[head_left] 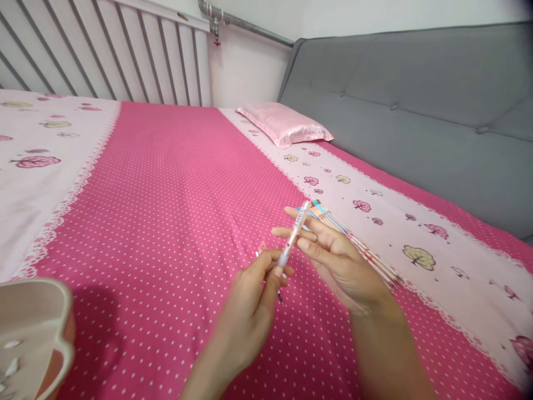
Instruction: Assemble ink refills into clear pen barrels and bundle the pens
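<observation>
My left hand (254, 297) pinches the lower end of a slim, pale pen (295, 233) with a clear barrel and small red marks, tilted up to the right. Below the same fingers pokes a dark pen tip (280, 299); whether it belongs to a second pen, I cannot tell. My right hand (337, 258) is beside the pen's upper part, its fingers stretched out and apart behind the barrel. Its thumb tip lies close to the pen; contact is unclear. Past the right hand, a row of several pens (372, 258) lies on the bedspread, partly covered by that hand.
A beige container (62, 311) with small white pieces inside stands at the lower left. The pink dotted bedspread (179, 194) spreads under everything. A pink pillow (285, 122) rests near the grey headboard (416, 83). Behind the bed are a white radiator (104, 50) and a pipe (254, 30).
</observation>
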`<state>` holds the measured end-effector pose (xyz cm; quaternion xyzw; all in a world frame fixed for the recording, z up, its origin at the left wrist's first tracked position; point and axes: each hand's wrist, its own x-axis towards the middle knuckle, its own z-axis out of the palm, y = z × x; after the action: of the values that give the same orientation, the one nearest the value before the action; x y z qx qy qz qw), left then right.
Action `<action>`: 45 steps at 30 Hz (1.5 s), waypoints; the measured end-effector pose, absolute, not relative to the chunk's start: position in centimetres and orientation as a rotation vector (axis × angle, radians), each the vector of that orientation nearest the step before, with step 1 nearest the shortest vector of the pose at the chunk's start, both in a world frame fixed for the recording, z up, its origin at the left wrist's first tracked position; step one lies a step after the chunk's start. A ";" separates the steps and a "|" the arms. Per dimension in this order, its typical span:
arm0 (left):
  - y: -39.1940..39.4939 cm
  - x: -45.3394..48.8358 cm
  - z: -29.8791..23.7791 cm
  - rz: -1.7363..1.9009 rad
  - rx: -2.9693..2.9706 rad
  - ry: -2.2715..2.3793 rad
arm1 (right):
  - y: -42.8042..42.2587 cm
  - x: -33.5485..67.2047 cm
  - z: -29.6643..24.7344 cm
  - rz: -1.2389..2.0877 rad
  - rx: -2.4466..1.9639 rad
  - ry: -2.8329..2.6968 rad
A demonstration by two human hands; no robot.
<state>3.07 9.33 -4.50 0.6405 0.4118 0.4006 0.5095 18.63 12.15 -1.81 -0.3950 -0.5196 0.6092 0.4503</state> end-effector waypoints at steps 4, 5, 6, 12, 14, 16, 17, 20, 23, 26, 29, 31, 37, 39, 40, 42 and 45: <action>9.3 3.0 -4.7 0.963 1.545 0.969 | 12.2 18.6 -1.8 1.539 -0.992 -1.260; 9.3 3.0 -4.7 0.972 1.552 0.972 | 12.2 18.6 -1.8 1.534 -0.998 -1.255; 9.4 3.0 -4.7 0.978 1.559 0.974 | 12.3 18.6 -1.8 1.525 -1.007 -1.251; 9.7 3.2 -4.8 0.991 1.543 0.979 | 12.5 18.5 -1.9 1.402 -1.119 -1.245; 9.8 3.3 -4.9 1.001 1.544 0.996 | 12.5 18.4 -1.9 1.354 -1.151 -1.252; 9.8 3.4 -5.0 1.019 1.567 1.035 | 12.4 18.3 -2.0 1.301 -1.183 -1.262; 9.8 3.4 -5.0 1.035 1.588 1.072 | 12.4 18.2 -2.0 1.267 -1.203 -1.273; 10.0 3.5 -5.1 1.095 1.649 1.227 | 12.4 17.9 -2.2 1.155 -1.252 -1.313; 10.1 3.5 -5.0 1.126 1.653 1.278 | 12.4 17.7 -2.5 1.120 -1.257 -1.337; 10.1 3.3 -5.0 1.107 1.567 1.174 | 12.5 17.9 -2.6 1.191 -1.171 -1.349; 9.9 3.1 -4.9 1.056 1.452 1.037 | 12.4 18.2 -2.3 1.332 -1.046 -1.310; 9.8 3.0 -4.9 1.011 1.410 0.959 | 12.3 18.3 -2.0 1.429 -0.995 -1.283; 9.7 2.9 -4.7 0.958 1.334 0.882 | 12.1 18.3 -1.8 1.541 -0.981 -1.243; 9.7 3.0 -4.7 0.956 1.329 0.883 | 12.3 18.3 -1.9 1.523 -0.991 -1.234; 9.7 3.0 -4.8 0.960 1.335 0.884 | 12.4 18.3 -1.9 1.514 -1.001 -1.232; 9.8 3.1 -4.9 0.970 1.355 0.895 | 12.5 18.2 -1.9 1.497 -1.026 -1.230; 9.9 3.2 -5.3 0.979 1.395 0.939 | 12.5 18.1 -2.0 1.454 -1.069 -1.233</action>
<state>3.23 9.93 -5.30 0.5925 0.3990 0.4157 0.5629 18.11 12.50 -2.02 -0.4343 -0.5010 0.5907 0.4599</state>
